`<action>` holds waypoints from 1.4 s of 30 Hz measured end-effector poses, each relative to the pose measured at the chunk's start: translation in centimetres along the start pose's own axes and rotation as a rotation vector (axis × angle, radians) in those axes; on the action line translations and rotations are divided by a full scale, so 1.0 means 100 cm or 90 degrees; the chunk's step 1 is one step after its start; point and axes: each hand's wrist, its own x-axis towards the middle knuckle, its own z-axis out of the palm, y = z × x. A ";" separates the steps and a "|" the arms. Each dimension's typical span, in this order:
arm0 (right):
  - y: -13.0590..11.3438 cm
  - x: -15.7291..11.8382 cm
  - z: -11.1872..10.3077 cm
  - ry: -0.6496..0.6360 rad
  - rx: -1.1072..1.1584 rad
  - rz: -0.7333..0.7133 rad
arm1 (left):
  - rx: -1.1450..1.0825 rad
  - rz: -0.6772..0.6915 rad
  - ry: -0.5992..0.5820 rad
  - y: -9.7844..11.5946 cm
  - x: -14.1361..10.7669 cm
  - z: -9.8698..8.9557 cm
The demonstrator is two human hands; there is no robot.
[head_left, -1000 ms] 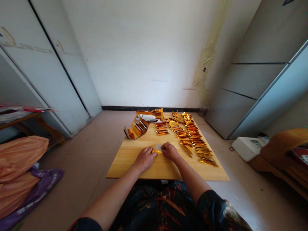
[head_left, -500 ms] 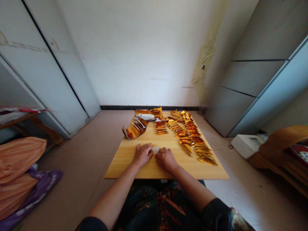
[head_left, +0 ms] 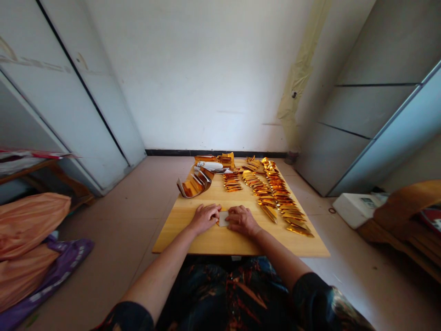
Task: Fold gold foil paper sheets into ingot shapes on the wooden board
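Observation:
A small sheet of paper, pale on top with a bit of gold at its left edge, lies on the wooden table between my hands. My left hand grips its left edge with bent fingers. On the right edge rests my right hand, its fingers bent and slightly apart on the sheet. Folded gold pieces stand in long rows at the table's right side. A shorter row of them is behind my hands. A curved stack of gold sheets lies at the back left.
More gold sheets and a white roll lie along the table's back edge. Orange and purple bags are on the left. A white box and wooden furniture stand on the right. A grey cabinet is behind them.
My right hand has shifted a little right and its fingers have loosened, showing more of the pale sheet. My left hand stays near the same place. The view has moved slightly.

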 end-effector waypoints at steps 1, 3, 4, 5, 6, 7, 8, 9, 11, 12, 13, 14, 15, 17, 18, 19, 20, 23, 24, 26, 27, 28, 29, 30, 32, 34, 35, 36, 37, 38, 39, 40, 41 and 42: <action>0.000 0.001 0.002 0.008 0.002 0.002 | 0.004 0.001 0.003 -0.001 0.000 0.001; 0.001 0.004 0.006 0.023 0.008 0.004 | 0.011 0.001 0.006 -0.001 0.000 0.002; 0.001 0.005 0.008 0.030 0.012 0.004 | 0.012 0.001 0.006 -0.001 0.000 0.001; 0.002 0.007 0.010 0.037 0.016 0.004 | 0.013 0.001 0.006 0.000 -0.001 0.001; 0.003 0.009 0.012 0.042 0.021 0.003 | 0.015 0.002 0.004 0.001 -0.001 0.000; 0.004 0.011 0.013 0.045 0.026 0.001 | 0.016 0.002 0.002 0.003 -0.001 -0.001; 0.004 0.012 0.015 0.049 0.032 -0.001 | 0.018 0.003 0.000 0.004 -0.002 -0.002; 0.005 0.013 0.015 0.050 0.039 -0.005 | 0.019 0.004 -0.002 0.005 -0.002 -0.003; 0.006 0.015 0.016 0.050 0.058 -0.022 | 0.019 0.004 -0.006 0.006 -0.002 -0.004; 0.005 0.016 0.016 0.048 0.070 -0.033 | 0.017 0.003 -0.008 0.005 -0.002 -0.004; 0.005 0.017 0.016 0.044 0.082 -0.043 | 0.016 0.002 -0.011 0.004 -0.002 -0.004; 0.004 0.018 0.016 0.037 0.091 -0.052 | 0.015 0.002 -0.014 0.003 -0.001 -0.003; 0.003 0.019 0.015 0.029 0.097 -0.060 | 0.016 0.002 -0.019 0.002 -0.001 -0.003; 0.002 0.022 0.015 0.012 0.103 -0.073 | 0.022 0.005 -0.025 -0.001 0.000 -0.001; 0.002 0.024 0.015 0.006 0.110 -0.079 | 0.023 0.005 -0.027 -0.002 0.000 0.000; 0.002 0.025 0.015 0.005 0.125 -0.082 | 0.024 0.004 -0.028 -0.003 0.000 0.000; 0.003 0.026 0.016 0.011 0.146 -0.080 | 0.022 0.003 -0.028 -0.004 0.000 0.001; 0.006 0.027 0.020 0.047 0.207 -0.060 | 0.019 0.007 -0.027 -0.005 0.001 0.002; 0.008 0.027 0.021 0.057 0.215 -0.059 | 0.020 0.011 -0.026 -0.006 0.001 0.003; 0.009 0.027 0.022 0.061 0.222 -0.075 | 0.024 0.017 -0.020 -0.006 0.001 0.003; 0.010 0.027 0.022 0.058 0.227 -0.085 | 0.024 0.019 -0.017 -0.006 0.001 0.003; 0.010 0.026 0.022 0.052 0.235 -0.091 | 0.024 0.020 -0.015 -0.005 0.001 0.002; 0.009 0.026 0.020 0.043 0.241 -0.093 | 0.022 0.020 -0.015 -0.005 0.000 0.001; 0.008 0.027 0.019 0.033 0.246 -0.090 | 0.019 0.020 -0.016 -0.004 0.000 0.000; 0.006 0.029 0.015 0.013 0.241 -0.067 | 0.012 0.017 -0.022 -0.002 -0.001 -0.002; 0.002 0.033 0.011 -0.004 0.218 -0.023 | 0.007 0.012 -0.031 -0.001 -0.001 -0.003; 0.000 0.035 0.009 -0.011 0.201 0.006 | 0.005 0.009 -0.036 0.000 -0.001 -0.003; -0.003 0.037 0.008 -0.018 0.182 0.038 | 0.005 0.007 -0.039 -0.001 -0.001 -0.003; -0.006 0.039 0.007 -0.027 0.161 0.071 | 0.005 0.006 -0.042 -0.001 0.000 -0.003; -0.009 0.041 0.006 -0.036 0.140 0.102 | 0.006 0.007 -0.043 -0.002 0.000 -0.002; -0.011 0.042 0.005 -0.043 0.120 0.129 | 0.007 0.009 -0.043 -0.004 0.000 -0.002; -0.014 0.044 0.005 -0.049 0.101 0.150 | 0.007 0.012 -0.044 -0.005 0.001 -0.001; -0.016 0.045 0.005 -0.053 0.086 0.165 | 0.006 0.014 -0.045 -0.006 0.001 -0.001; -0.018 0.046 0.004 -0.055 0.073 0.174 | 0.005 0.015 -0.045 -0.007 0.001 0.000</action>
